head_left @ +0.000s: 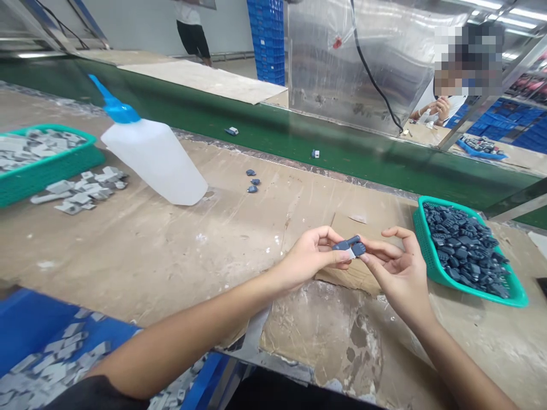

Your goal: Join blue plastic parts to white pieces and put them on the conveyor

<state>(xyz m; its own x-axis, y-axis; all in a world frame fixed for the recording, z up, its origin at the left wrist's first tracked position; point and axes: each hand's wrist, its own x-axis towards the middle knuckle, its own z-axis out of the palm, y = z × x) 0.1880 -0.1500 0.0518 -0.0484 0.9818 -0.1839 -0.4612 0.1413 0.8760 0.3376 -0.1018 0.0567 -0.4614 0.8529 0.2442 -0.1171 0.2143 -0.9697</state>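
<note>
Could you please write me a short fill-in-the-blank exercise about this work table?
1. The left hand and right hand hold a small part; the hand nearer the basket on the far right is the ____ one.
2. The white bottle has a nozzle cap coloured ____.
3. Just right of the bottle, a group of ____ small dark pieces lies on the table.
4. Beyond the table runs a long strip coloured ____.

Missing words: right; blue; three; green.

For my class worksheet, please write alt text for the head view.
A person's left hand and right hand hold a small blue-and-white part over a worktable. A basket of dark pieces sits right; a white bottle and basket of pale pieces, left.
</note>
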